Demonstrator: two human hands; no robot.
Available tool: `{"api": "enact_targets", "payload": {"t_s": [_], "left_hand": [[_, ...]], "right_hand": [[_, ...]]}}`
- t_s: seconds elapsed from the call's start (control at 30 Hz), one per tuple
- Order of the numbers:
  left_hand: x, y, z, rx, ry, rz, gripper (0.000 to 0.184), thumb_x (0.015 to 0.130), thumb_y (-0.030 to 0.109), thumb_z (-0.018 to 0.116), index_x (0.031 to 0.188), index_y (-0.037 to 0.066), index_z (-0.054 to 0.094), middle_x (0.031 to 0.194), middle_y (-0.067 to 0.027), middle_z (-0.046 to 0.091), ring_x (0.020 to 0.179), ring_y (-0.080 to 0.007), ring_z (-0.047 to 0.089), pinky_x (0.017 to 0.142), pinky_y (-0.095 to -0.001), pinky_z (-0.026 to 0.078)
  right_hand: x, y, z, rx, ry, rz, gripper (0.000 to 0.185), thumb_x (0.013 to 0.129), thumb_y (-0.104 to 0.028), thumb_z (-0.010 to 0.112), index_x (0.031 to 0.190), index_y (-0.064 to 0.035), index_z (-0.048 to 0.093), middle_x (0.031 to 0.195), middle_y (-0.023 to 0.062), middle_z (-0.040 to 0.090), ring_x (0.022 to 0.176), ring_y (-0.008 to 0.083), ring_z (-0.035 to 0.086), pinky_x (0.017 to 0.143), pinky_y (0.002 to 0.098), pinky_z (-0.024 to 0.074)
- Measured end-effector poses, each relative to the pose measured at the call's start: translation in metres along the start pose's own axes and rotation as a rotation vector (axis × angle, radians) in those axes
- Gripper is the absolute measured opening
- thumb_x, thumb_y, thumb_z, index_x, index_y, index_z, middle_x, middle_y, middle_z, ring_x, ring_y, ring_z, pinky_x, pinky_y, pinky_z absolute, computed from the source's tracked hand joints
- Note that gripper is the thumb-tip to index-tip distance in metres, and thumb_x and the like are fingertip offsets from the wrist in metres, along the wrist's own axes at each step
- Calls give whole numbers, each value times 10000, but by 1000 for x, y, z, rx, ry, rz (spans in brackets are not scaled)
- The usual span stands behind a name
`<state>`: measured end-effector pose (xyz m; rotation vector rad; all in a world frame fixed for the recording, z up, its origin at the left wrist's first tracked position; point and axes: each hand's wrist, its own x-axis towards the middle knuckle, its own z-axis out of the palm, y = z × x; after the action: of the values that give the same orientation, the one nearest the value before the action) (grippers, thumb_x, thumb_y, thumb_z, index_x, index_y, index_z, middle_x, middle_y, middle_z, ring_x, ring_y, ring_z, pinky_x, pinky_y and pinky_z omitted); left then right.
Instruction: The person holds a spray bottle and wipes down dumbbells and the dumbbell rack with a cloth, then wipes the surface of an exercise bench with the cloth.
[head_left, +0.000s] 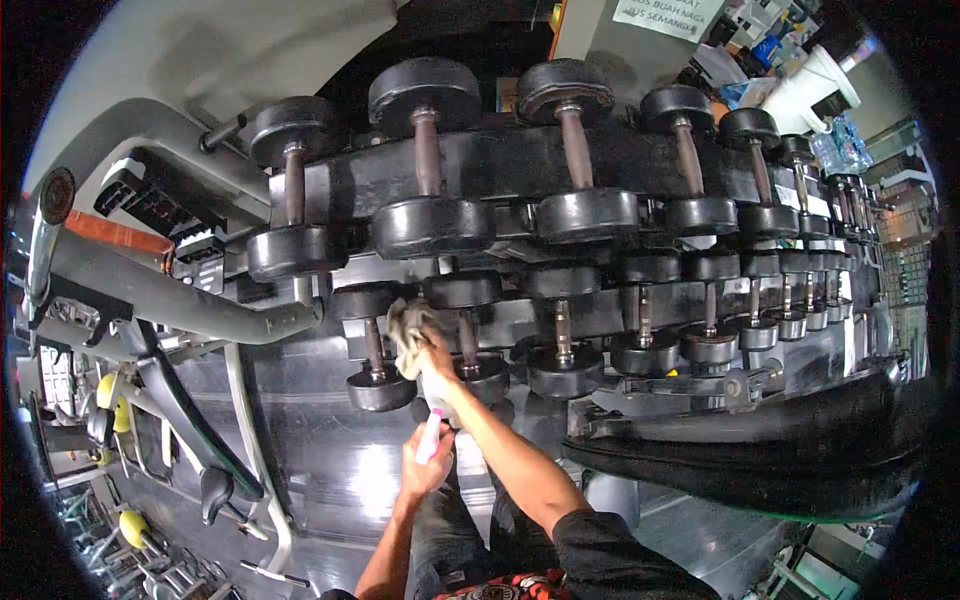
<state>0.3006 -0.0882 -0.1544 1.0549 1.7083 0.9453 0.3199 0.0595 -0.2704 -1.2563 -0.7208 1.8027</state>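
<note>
My left hand point(422, 472) is closed around a spray bottle point(432, 436) with a pink and white top, held low in front of my legs. Farther forward, my right hand point(436, 364) grips a crumpled beige cloth point(408, 332). That cloth lies between two dumbbells on the lower rack row: the leftmost dumbbell point(380, 392) and the one beside it point(462, 290). Whether it presses on either one cannot be made out. My right forearm passes over part of the bottle's surroundings and hides some of the second dumbbell's near end.
Upper-row dumbbells point(434, 226) stand on the black rack point(345, 180) above. A black padded bench point(750, 440) is at right, and a grey exercise machine point(190, 280) at left. A white bucket point(812, 88) and plastic bottles point(842, 148) sit at the far right.
</note>
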Motion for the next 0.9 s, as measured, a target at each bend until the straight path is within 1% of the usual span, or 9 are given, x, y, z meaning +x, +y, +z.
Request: {"api": "enact_targets", "payload": {"t_s": [0.03, 0.23, 0.33, 0.37, 0.67, 0.73, 0.8, 0.87, 0.9], "left_hand": [[1, 1, 2, -51, -16, -112, 100, 828, 83, 644, 890, 23, 595, 692, -36, 591, 611, -77, 540, 537, -244, 450], [12, 4, 19, -6, -37, -226, 140, 840, 145, 628, 915, 30, 599, 655, -34, 572, 565, -78, 539, 508, -265, 447], [32, -27, 30, 181, -31, -5, 138, 834, 150, 613, 888, 24, 593, 705, -156, 619, 663, -292, 647, 589, -366, 493], [34, -29, 31, 112, -66, -168, 163, 840, 180, 607, 878, 23, 585, 779, -209, 629, 756, -389, 634, 631, -409, 499], [48, -24, 39, 259, 60, -181, 226, 855, 261, 586, 871, 35, 584, 806, -231, 631, 797, -423, 616, 643, -450, 497], [53, -20, 39, 257, 41, -210, 289, 883, 276, 575, 971, 3, 599, 796, -176, 657, 796, -243, 664, 692, -357, 492], [57, -21, 42, 226, 61, -191, 269, 883, 271, 579, 946, 10, 599, 780, -178, 643, 763, -235, 654, 670, -351, 486], [61, -15, 43, 222, 89, -77, 207, 865, 253, 579, 859, 46, 573, 767, -214, 627, 745, -394, 632, 624, -428, 495], [64, -13, 43, 221, 92, -82, 207, 865, 253, 579, 859, 46, 573, 767, -214, 627, 745, -394, 632, 624, -428, 495]], "right_hand": [[8, 13, -12, 7, -135, 3, 355, 851, -18, 417, 1163, -77, 578, 829, 1, 589, 645, 79, 501, 570, 225, 422], [-60, -62, -92, 554, -83, 152, 373, 818, -80, 567, 1188, -45, 541, 1154, 99, 598, 1029, 223, 598, 878, 353, 506], [-109, -102, -146, 561, 90, -23, 376, 804, -36, 549, 1178, -2, 528, 1135, 107, 599, 1039, 252, 598, 937, 382, 484], [-120, -106, -166, 558, 178, -23, 400, 814, -32, 532, 1211, 1, 497, 1170, 118, 577, 1081, 260, 572, 965, 389, 461], [-168, -120, -246, 266, 413, -204, 460, 921, -46, 438, 1371, -20, 345, 1344, 116, 445, 1213, 245, 469, 1038, 370, 371], [-167, -122, -245, 284, 387, -173, 474, 929, -72, 459, 1385, -33, 335, 1342, 93, 450, 1219, 219, 459, 1035, 344, 361], [-164, -125, -241, 267, 381, -117, 475, 928, -69, 461, 1384, -36, 336, 1342, 95, 451, 1213, 215, 465, 1028, 343, 370], [-162, -124, -239, 239, 372, -94, 473, 926, -72, 465, 1382, -36, 341, 1339, 95, 454, 1210, 215, 467, 1026, 340, 370], [-161, -123, -237, 217, 365, -73, 472, 925, -75, 469, 1380, -37, 346, 1336, 95, 457, 1207, 214, 469, 1025, 338, 371]]}}
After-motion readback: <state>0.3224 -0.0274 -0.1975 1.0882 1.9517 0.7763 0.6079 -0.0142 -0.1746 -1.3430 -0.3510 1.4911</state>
